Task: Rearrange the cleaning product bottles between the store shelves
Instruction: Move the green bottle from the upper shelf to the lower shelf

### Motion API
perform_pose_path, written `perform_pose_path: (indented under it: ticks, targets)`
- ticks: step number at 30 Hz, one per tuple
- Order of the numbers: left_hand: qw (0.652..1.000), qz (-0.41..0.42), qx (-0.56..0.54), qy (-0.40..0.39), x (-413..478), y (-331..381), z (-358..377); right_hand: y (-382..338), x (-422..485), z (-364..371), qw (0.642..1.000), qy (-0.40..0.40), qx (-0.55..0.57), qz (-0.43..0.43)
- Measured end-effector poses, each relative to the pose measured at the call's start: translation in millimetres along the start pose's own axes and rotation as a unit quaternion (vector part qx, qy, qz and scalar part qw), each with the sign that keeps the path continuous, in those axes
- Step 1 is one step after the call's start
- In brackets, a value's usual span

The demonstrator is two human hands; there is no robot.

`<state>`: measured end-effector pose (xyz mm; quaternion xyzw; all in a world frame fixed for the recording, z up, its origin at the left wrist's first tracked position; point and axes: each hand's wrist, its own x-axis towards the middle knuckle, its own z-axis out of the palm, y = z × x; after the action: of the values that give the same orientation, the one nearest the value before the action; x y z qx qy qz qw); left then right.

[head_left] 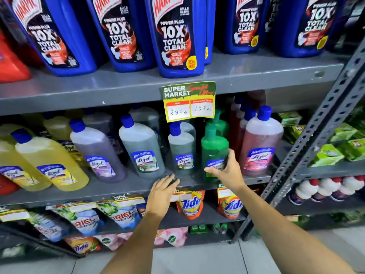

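My right hand grips the lower part of a green Lizol bottle that stands on the middle shelf. A small grey-green Lizol bottle stands just left of it, and a pink Lizol bottle just right. My left hand hovers with fingers apart at the shelf's front edge, below the small grey-green bottle, holding nothing. Further left stand a larger grey-green bottle, a purple bottle and yellow bottles. More green bottles stand behind the held one.
Blue Harpic bottles fill the top shelf, where a yellow price tag hangs. Tide pouches and Ariel pouches sit below. A grey perforated upright bounds the right side, with green packs beyond.
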<state>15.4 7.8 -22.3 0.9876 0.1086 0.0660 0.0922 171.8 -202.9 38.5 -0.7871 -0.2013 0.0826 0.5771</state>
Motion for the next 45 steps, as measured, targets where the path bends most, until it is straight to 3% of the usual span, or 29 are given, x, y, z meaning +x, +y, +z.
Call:
perform_pose_path:
  ticks: [6,16,35,45]
  targets:
    - [0.999,-0.005,-0.025,0.023,-1,1,4,6,-6,7,1.000,-0.010,0.003,0.002]
    - [0.998,-0.009,-0.043,0.044,-4,5,3,6,-26,57,0.983,0.155,-0.056,0.081]
    - [0.998,-0.012,-0.042,0.036,-3,3,3,9,-18,49,0.973,0.182,-0.095,0.108]
    - [0.999,-0.009,-0.033,0.037,-2,5,2,14,-15,36,0.984,0.140,-0.071,0.082]
